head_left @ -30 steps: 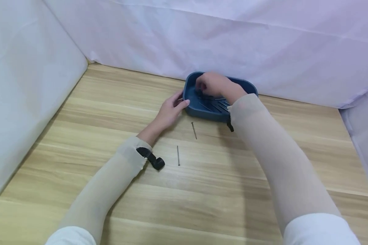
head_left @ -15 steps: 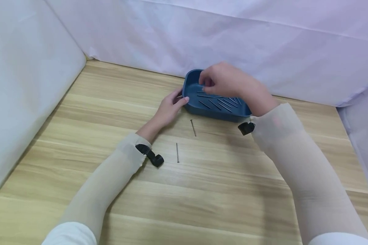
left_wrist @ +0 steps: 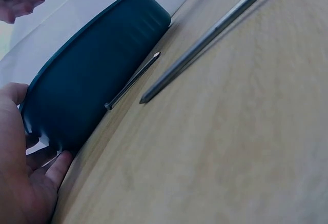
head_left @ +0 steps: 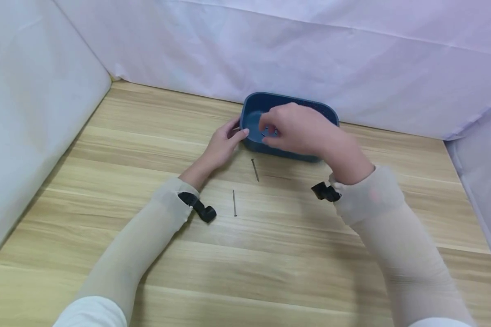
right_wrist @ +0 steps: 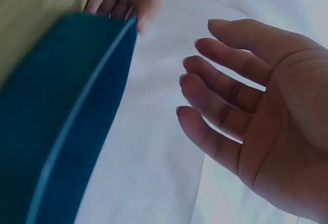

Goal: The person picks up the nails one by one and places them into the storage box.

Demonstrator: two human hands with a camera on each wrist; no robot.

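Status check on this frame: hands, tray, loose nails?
Left hand holds blue tray at its left end. Right hand open above tray, holding nothing. Two nails loose on table, nothing blocking them.

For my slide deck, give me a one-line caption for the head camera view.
Left hand holds a blue tray's end while the empty right hand hovers above it; two nails lie on the wooden table.
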